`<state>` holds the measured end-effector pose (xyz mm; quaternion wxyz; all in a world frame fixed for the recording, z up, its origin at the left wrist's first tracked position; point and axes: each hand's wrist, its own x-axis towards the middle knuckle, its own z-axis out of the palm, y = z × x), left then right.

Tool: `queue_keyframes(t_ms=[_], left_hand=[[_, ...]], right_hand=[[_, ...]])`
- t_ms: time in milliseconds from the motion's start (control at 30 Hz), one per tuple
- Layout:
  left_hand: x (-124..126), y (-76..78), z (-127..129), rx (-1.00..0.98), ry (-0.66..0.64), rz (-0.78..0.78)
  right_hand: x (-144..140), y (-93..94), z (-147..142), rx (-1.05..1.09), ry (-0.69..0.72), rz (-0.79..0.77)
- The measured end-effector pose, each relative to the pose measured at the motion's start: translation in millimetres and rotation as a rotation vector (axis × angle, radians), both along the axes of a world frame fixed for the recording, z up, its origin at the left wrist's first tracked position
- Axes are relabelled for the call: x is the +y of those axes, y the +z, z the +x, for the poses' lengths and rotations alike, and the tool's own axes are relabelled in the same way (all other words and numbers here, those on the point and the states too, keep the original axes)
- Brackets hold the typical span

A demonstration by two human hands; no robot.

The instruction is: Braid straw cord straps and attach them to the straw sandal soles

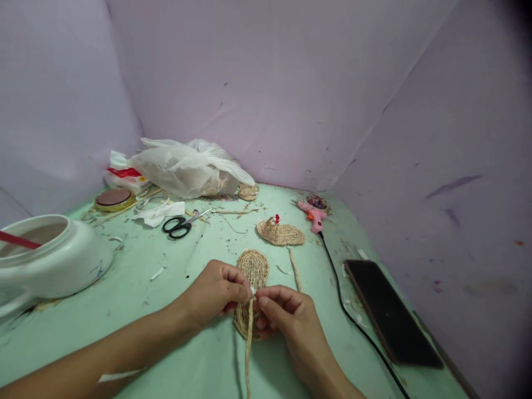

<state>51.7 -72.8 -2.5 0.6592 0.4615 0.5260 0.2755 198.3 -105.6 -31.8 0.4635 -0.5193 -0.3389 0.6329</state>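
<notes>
A coiled straw sole (252,265), shaped like a small slipper's base, lies on the green table under my hands. Above it a thin braided straw cord (249,354) hangs down toward the front edge, its top end pinched by my left hand (224,288). Thumb and finger of my right hand (293,318) meet the left fingertips at a small white piece (253,291) at that end. Fingers partly hide the white piece and the sole's middle. Farther off rests a finished-looking straw slipper (286,235) with red and white decoration on its strap.
Black-handled scissors (178,226) lie to the left, near a white pot (83,255). At the right are a pink glue gun (315,215), its black cord (344,310) and a phone (390,313). A plastic bag (187,166) sits at the back. Another cord piece (295,270) lies nearby.
</notes>
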Motion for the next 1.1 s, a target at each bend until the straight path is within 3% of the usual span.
queue_keyframes(t_ms=[333,700,933,1100], left_hand=[[-1.7,-2.3,0.8,0.004,-0.069,-0.008],[-1.8,-7.0,2.0,0.002,-0.118,0.048],[-2.9,-5.2,3.4,-0.059,-0.08,0.033],[-3.6,-0.3,4.3,0.018,-0.065,0.086]], right_hand=[[-0.5,-2.5,1.3,-0.021,0.071,-0.001],[1.5,5.0,-4.0,-0.082,-0.048,-0.006],[0.2,3.0,-3.8,-0.093,-0.022,0.019],[-0.7,4.6,-4.2,-0.082,-0.028,0.023]])
